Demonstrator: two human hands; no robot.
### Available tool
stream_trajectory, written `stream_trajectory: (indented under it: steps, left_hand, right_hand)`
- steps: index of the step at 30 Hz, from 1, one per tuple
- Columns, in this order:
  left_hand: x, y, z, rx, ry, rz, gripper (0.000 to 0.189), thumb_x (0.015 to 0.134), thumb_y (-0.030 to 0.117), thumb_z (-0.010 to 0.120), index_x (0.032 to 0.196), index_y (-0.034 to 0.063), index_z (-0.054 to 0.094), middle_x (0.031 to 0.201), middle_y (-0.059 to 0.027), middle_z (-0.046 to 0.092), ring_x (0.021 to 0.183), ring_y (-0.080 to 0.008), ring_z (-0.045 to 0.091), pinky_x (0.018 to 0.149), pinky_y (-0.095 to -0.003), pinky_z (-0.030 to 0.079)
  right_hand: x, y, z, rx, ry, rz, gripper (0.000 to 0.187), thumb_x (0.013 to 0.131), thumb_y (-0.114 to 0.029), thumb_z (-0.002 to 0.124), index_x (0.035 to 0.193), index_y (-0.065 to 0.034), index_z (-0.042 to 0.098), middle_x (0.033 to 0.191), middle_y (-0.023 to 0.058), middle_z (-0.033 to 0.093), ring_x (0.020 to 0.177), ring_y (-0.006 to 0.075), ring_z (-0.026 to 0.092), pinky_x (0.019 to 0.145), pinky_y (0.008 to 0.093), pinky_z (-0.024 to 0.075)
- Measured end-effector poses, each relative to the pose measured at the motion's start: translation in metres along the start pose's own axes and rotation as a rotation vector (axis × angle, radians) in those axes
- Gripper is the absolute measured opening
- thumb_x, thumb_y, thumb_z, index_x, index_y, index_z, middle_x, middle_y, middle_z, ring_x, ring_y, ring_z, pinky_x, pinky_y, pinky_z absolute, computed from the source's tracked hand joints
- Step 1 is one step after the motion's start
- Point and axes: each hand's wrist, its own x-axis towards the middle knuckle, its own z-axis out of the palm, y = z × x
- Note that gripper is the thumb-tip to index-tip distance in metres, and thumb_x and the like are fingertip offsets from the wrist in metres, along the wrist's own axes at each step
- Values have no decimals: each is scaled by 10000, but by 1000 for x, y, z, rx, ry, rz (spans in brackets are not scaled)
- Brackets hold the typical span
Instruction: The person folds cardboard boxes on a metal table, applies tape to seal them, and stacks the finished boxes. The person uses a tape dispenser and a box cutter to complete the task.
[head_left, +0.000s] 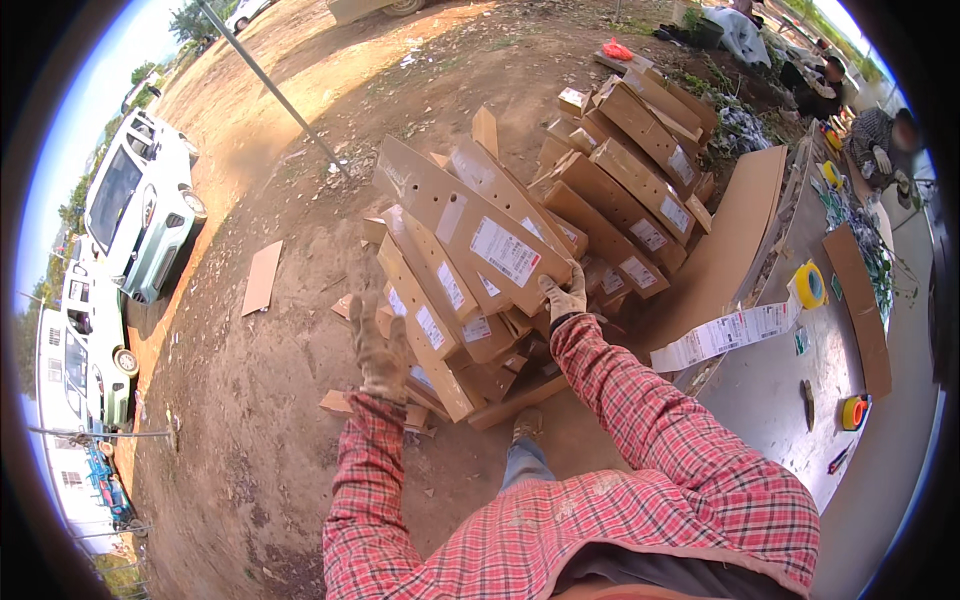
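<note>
My right hand (564, 291), in a tan work glove, grips the near end of a long cardboard box (469, 217). This box lies slanted on top of a pile of similar boxes; it has punched holes, clear tape and a white label (505, 251) with printing and a barcode. Gloved too, my left hand (379, 349) is raised at the left side of the pile with its fingers apart and nothing in it. Below it and to its right are more labelled boxes (420, 300). A second group of stacked boxes (622, 202) lies further right.
On the metal table (757, 420) at right are a strip of printed labels (727, 334), yellow tape (810, 285), an orange-yellow tape roll (853, 413) and a cardboard strip (859, 307). Two people work at the far right. A slanted pole (274, 90) and parked vehicles (142, 206) stand left.
</note>
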Motion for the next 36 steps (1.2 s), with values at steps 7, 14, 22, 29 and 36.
stream_trajectory:
  steps: [7,14,22,29,36]
  left_hand:
    - [-278,-20,-63,152,-693,-989,376,941,177,603,1216,-79,583,1199,-220,560,1131,-335,546,996,-404,437]
    - [-137,56,161,-58,-647,-206,354,953,158,574,1211,-86,581,1203,-212,561,1138,-324,545,994,-400,438]
    - [-242,470,276,-643,-657,215,305,962,80,529,1210,-90,577,1257,-215,563,1191,-321,531,1022,-403,425]
    - [-385,629,263,-519,-1506,436,273,905,92,665,1174,52,682,1264,-147,648,1132,-321,631,956,-394,519]
    - [-358,646,229,-220,-1250,357,243,966,153,606,1163,29,674,1250,-149,647,1133,-291,629,973,-351,504]
  right_hand:
    - [49,86,19,-375,89,448,782,823,-130,753,1507,-169,375,1268,177,613,1155,298,596,981,359,467]
    - [-23,-73,-104,-449,-701,480,592,910,-213,643,1470,-121,474,1194,138,662,1060,230,648,876,372,540]
    - [-107,-394,-693,-5,13,-504,425,942,-190,701,1321,-33,590,1101,49,691,959,120,651,868,288,538]
    - [-85,-492,-1045,-551,1259,-54,808,788,-398,803,1423,-20,476,1388,211,563,1312,323,529,1124,398,379]
    - [19,-486,-1126,-321,993,-142,723,766,-220,878,1337,30,511,1179,166,675,1031,244,668,951,355,517]
